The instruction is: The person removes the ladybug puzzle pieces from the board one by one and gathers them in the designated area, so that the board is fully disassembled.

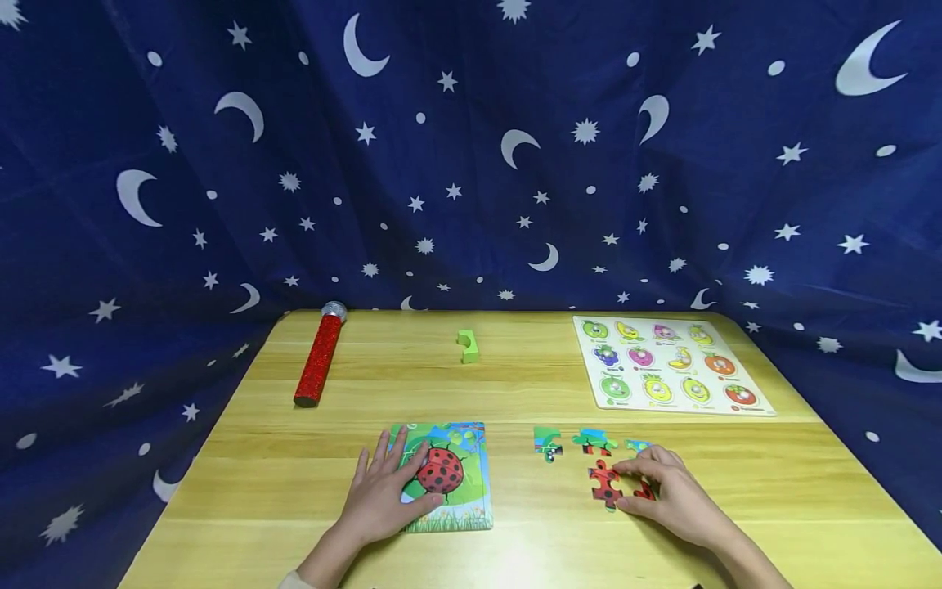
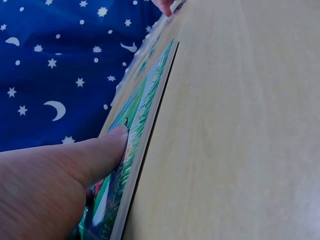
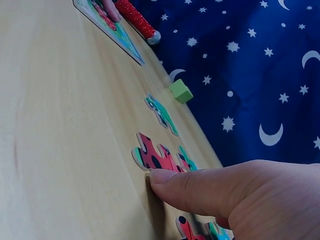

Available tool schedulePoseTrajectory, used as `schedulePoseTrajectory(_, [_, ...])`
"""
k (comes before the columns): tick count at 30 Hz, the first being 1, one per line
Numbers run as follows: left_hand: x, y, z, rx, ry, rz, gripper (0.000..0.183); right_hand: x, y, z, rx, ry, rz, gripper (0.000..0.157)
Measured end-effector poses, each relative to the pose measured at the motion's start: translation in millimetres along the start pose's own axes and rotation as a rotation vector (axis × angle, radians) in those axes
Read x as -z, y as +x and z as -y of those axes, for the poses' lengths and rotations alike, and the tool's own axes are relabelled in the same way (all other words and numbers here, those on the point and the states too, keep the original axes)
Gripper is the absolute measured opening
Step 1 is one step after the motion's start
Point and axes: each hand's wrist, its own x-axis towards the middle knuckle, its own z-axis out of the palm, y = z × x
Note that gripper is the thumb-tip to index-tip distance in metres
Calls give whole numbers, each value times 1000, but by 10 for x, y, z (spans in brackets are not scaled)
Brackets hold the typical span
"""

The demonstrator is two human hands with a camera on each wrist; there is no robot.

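Note:
My left hand (image 1: 383, 499) lies spread over the left part of a square ladybug puzzle board (image 1: 471, 491). Its thumb rests on the picture's grassy lower area, as the left wrist view also shows. To the right, my right hand (image 1: 673, 495) pinches a red, black-spotted puzzle piece (image 1: 605, 484) by its right side, between thumb and index finger. In the right wrist view the thumb (image 3: 172, 181) touches the edge of that piece. Another red piece (image 1: 644, 491) lies under the right hand, partly hidden by it. A blue-green piece (image 1: 637, 446) shows just beyond the fingers.
Beyond the right hand lie a green piece with a black part (image 1: 547, 440) and a blue, green and red piece (image 1: 596, 442). A fruit peg board (image 1: 670, 368) is at the back right, a green block (image 1: 468, 346) at the back middle, and a red glittery microphone (image 1: 320, 360) at the back left.

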Motion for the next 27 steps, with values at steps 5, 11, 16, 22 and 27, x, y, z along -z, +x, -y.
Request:
schedulePoseTrajectory(5, [-11,7,6,-1,-12,-11,81,4,22,52,45,6,-25,37])
schedulePoseTrajectory(11, [-14,3,8,7,-21,-14,81,-74,216,352,150,112,-3,32])
schedulePoseTrajectory(16, [-17,-20,12,17,-34,-19,81,-379,451,812,212,238,123,26])
schedulePoseTrajectory(22, [-53,-6,29,15,-18,-21,81,-805,712,1354,299,312,307,24])
schedulePoseTrajectory(27, [-45,21,38,5,0,-26,80,-957,895,1609,280,277,317,26])
